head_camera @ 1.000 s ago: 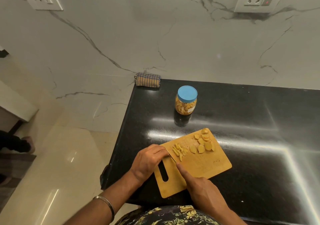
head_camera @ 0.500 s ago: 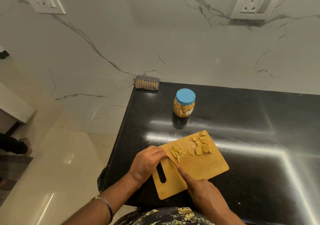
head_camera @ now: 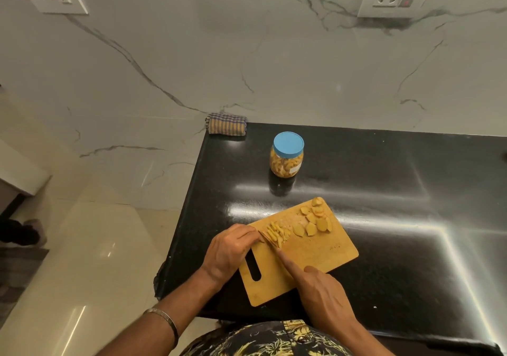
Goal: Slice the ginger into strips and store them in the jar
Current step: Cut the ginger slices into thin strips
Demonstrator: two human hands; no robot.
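Observation:
A wooden cutting board (head_camera: 315, 256) lies on the black counter. A small pile of ginger strips (head_camera: 277, 232) sits at its far left, and several round ginger slices (head_camera: 312, 222) lie to the right of the pile. My left hand (head_camera: 229, 251) has curled fingers whose tips hold down ginger at the left edge of the pile. My right hand (head_camera: 321, 292) grips a knife (head_camera: 267, 239), index finger stretched along the thin blade, which rests at the strips. The handle is hidden. A jar (head_camera: 286, 156) with a blue lid stands shut beyond the board, with ginger inside.
A folded checked cloth (head_camera: 226, 125) lies at the counter's back left corner against the marble wall. The counter's left edge (head_camera: 186, 210) drops to a glossy floor. Bare black counter (head_camera: 411, 204) stretches to the right of the board.
Both hands and the knife stay at the pile of strips. Only the view has shifted slightly.

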